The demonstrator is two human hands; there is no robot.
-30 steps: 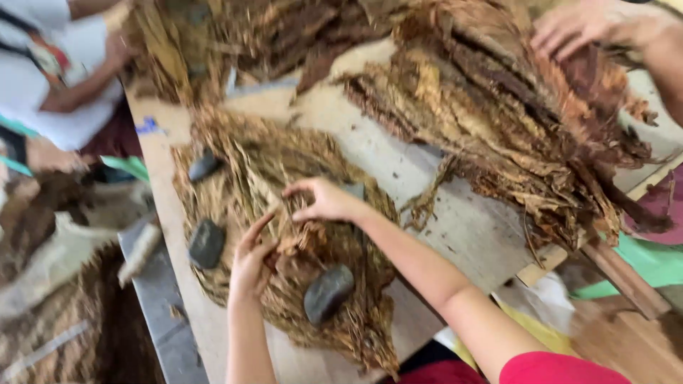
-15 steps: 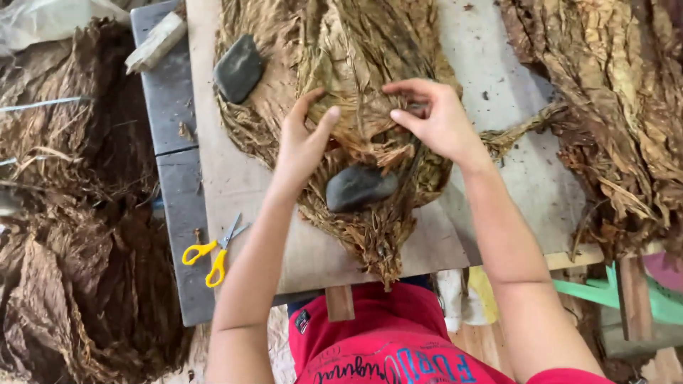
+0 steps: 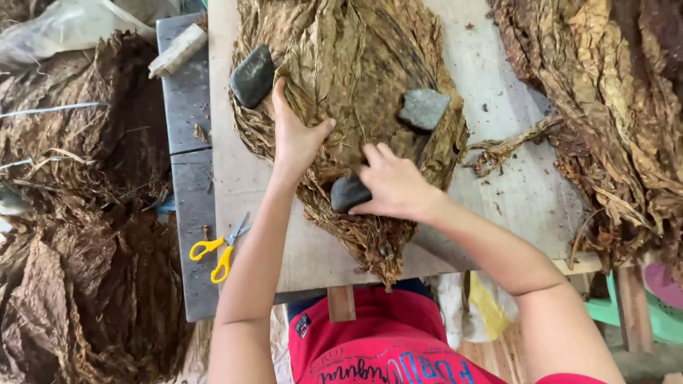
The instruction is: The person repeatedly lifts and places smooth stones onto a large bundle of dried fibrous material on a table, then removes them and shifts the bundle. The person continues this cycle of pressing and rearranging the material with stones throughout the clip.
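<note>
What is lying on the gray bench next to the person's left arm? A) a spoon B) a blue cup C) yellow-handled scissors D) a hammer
C: the yellow-handled scissors lie on the gray bench, just beside the arm of the left hand, which presses flat on the pile of dried brown leaves; no hammer, cup or spoon shows there.
</note>
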